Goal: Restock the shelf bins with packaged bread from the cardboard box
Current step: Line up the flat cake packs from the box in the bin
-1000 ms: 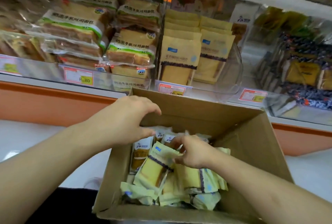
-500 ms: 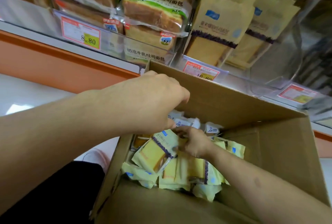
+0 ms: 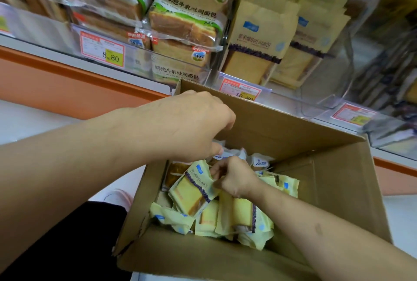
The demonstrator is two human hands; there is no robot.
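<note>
At far left I see an orange band (image 3: 67, 82) running under the white shelf edge (image 3: 45, 45), with pale floor (image 3: 27, 120) below it and a dark trouser leg (image 3: 74, 242) at the lower left beside a pale shoe (image 3: 119, 197). Above, clear shelf bins (image 3: 54, 30) hold sliced toast bread in transparent green-banded wrappers (image 3: 185, 21), fronted by a red-bordered price tag (image 3: 102, 51) reading 8.80. My left hand (image 3: 187, 125) hovers over the near left corner of the cardboard box (image 3: 316, 145); its fingers are curled downward with the thumb tip close to white packets at the box's back, but I cannot tell whether it holds anything. At centre, the box stands open against the shelf front, its floor covered with loose pale-yellow packaged bread (image 3: 234, 217) lying at mixed angles. My right hand (image 3: 234, 179) reaches into the box and pinches the top edge of one yellow bread packet (image 3: 194, 190), which tilts up above the heap. Behind the box, a second bin holds upright yellow packets (image 3: 259, 39) of the same design in rows, with a price tag (image 3: 242, 91) partly hidden by the box rim. At right, a further clear bin (image 3: 370, 62) and a third price tag (image 3: 353, 115) appear blurred; its contents are too indistinct to identify.
</note>
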